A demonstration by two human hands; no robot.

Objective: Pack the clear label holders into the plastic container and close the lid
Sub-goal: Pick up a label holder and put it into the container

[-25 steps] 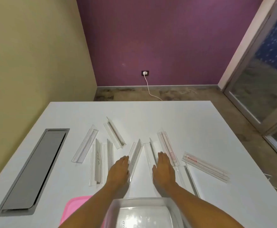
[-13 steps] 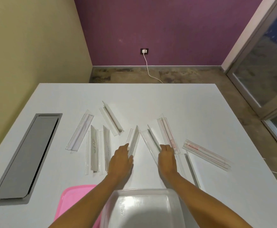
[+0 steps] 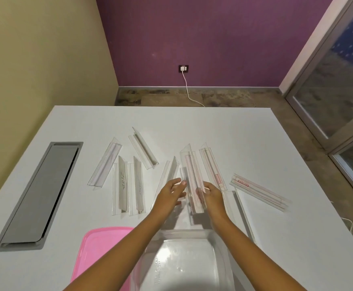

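Several clear label holders lie scattered on the white table (image 3: 213,127). My right hand (image 3: 212,196) grips one clear label holder (image 3: 189,169) and holds it tilted off the table. My left hand (image 3: 170,193) is beside it with fingers apart, its fingertips at the holder's lower part. Another holder (image 3: 168,181) lies just left of my left hand. The clear plastic container (image 3: 184,259) stands open at the near edge, under my forearms. Its pink lid (image 3: 100,248) lies flat to the container's left.
A grey cable hatch (image 3: 39,196) is set into the table at the left. More holders lie left of centre (image 3: 105,162) and to the right (image 3: 259,192). A white cable (image 3: 187,89) runs from a wall socket down to the floor beyond the table.
My right hand has closed on a holder and lifted it off the table. My left hand has moved in toward it. The camera has tilted further down.
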